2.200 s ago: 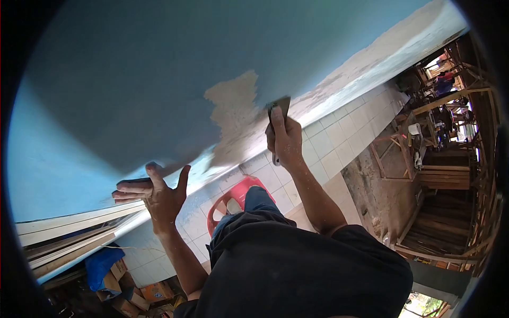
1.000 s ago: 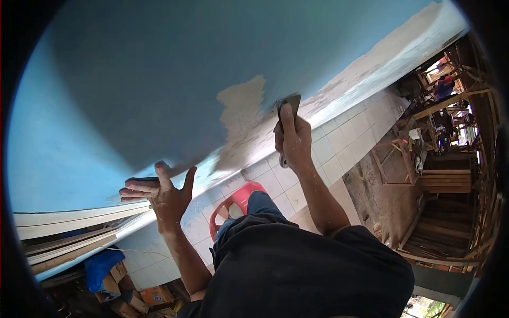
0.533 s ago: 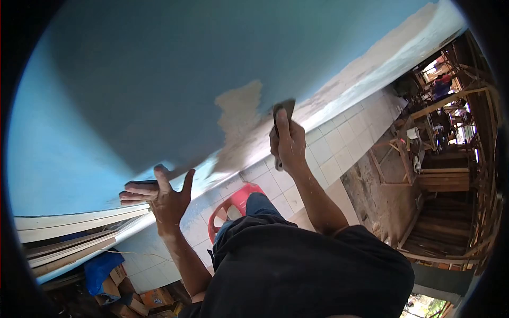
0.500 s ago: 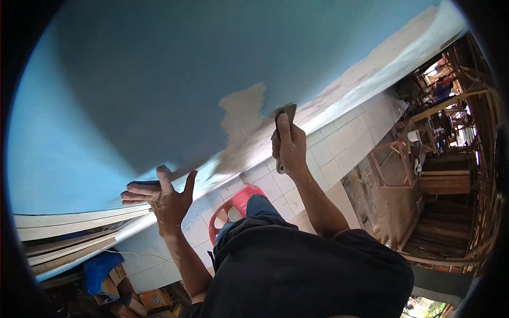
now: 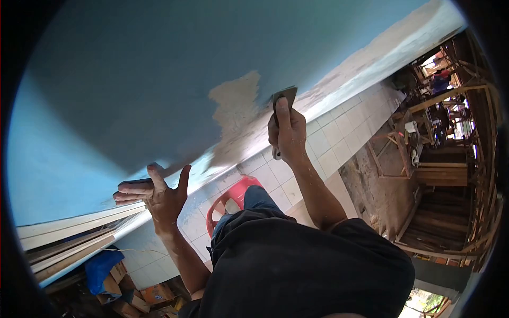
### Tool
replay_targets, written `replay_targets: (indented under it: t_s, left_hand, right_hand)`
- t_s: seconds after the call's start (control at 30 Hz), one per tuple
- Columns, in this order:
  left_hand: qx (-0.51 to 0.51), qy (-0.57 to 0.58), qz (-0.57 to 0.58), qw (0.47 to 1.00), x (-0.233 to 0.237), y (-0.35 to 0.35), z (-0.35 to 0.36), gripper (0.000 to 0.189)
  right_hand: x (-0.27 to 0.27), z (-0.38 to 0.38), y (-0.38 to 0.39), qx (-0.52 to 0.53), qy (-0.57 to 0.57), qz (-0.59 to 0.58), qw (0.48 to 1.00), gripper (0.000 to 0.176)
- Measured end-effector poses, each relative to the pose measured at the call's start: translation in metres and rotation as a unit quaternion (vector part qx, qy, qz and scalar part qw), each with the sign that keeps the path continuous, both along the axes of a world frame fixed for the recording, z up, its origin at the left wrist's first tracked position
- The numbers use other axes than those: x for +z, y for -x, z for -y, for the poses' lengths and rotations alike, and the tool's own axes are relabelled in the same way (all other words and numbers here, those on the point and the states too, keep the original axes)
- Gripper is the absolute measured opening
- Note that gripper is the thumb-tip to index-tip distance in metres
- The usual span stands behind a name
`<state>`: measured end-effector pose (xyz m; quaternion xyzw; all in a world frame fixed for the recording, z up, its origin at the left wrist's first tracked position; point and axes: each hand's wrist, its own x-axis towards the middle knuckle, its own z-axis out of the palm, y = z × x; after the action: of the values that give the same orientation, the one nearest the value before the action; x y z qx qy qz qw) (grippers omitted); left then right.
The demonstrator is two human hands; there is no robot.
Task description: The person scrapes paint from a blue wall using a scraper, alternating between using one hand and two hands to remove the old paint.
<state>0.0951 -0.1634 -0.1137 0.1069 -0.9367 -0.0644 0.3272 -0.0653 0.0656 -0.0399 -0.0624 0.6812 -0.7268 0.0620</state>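
Note:
My right hand (image 5: 290, 135) is closed around a scraper (image 5: 286, 96), its thumb pressed along the flat blade. The blade's edge is at the blue wall (image 5: 159, 63), just right of a bare, pale patch (image 5: 236, 100) where the paint is gone. My left hand (image 5: 161, 197) rests against the wall farther left, fingers stretched out and thumb spread, holding nothing. Dust specks show on both forearms.
Below the wall runs a white tiled floor (image 5: 331, 135). A red plastic chair (image 5: 249, 184) is under my legs. Long boards (image 5: 79, 225) lie at left, above cardboard boxes (image 5: 157, 292) and a blue sheet (image 5: 102, 269). Wooden frames (image 5: 389, 153) and timber stand at right.
The camera view has shifted slightly, so wall and hands appear a little higher. The scraper stays beside the bare patch with only a small shift, and my left hand keeps its spread pose.

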Motion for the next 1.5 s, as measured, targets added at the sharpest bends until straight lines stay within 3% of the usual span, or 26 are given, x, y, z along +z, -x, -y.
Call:
replay_targets:
  t_s: [0.17, 0.4, 0.5, 0.57, 0.63, 0.77, 0.8, 0.87, 1.03, 1.07, 1.23, 1.5]
  left_hand:
    - [0.045, 0.016, -0.017, 0.999, -0.008, 0.001, 0.001, 0.112]
    - [0.068, 0.068, -0.020, 0.995, 0.014, 0.006, -0.006, 0.117]
    - [0.147, 0.126, -0.026, 0.981, 0.010, 0.005, -0.009, 0.115]
    - [0.054, 0.043, -0.009, 0.998, 0.017, -0.001, -0.011, 0.112]
    - [0.039, 0.057, -0.020, 0.997, 0.025, 0.003, -0.011, 0.111]
    - [0.134, 0.117, -0.024, 0.984, 0.011, 0.004, -0.010, 0.115]
    - [0.062, 0.066, -0.013, 0.996, 0.015, 0.005, -0.006, 0.116]
    - [0.056, 0.045, -0.014, 0.997, -0.004, 0.001, 0.000, 0.116]
    - [0.066, 0.068, -0.026, 0.995, 0.016, 0.006, -0.007, 0.115]
    - [0.068, 0.080, -0.035, 0.994, 0.014, 0.007, -0.005, 0.115]
    - [0.084, 0.062, 0.010, 0.994, 0.002, -0.001, -0.003, 0.112]
    - [0.087, 0.084, -0.039, 0.992, 0.008, 0.006, -0.003, 0.112]
  right_hand:
    - [-0.050, -0.008, 0.000, -0.012, -0.039, 0.023, 0.999, 0.050]
    - [-0.062, -0.009, -0.001, -0.005, -0.030, 0.029, 0.999, 0.050]
    - [-0.046, -0.007, -0.004, -0.005, -0.017, 0.038, 0.999, 0.050]
    - [-0.038, -0.006, -0.006, -0.014, -0.026, 0.031, 0.999, 0.050]
    - [-0.038, -0.003, -0.004, -0.020, -0.032, 0.028, 0.999, 0.050]
    - [-0.054, -0.005, -0.004, 0.003, -0.025, 0.028, 0.999, 0.049]
    - [-0.042, -0.004, -0.004, 0.001, -0.011, 0.028, 1.000, 0.052]
    - [-0.035, -0.006, -0.003, 0.004, -0.002, 0.044, 0.999, 0.053]
    - [-0.039, -0.002, -0.008, 0.001, 0.005, 0.060, 0.998, 0.051]
    - [-0.038, -0.001, -0.005, 0.000, -0.010, 0.017, 1.000, 0.047]
    - [-0.038, 0.002, -0.009, -0.024, -0.010, 0.021, 0.999, 0.049]
    - [-0.031, 0.006, -0.006, -0.005, 0.001, 0.021, 1.000, 0.048]
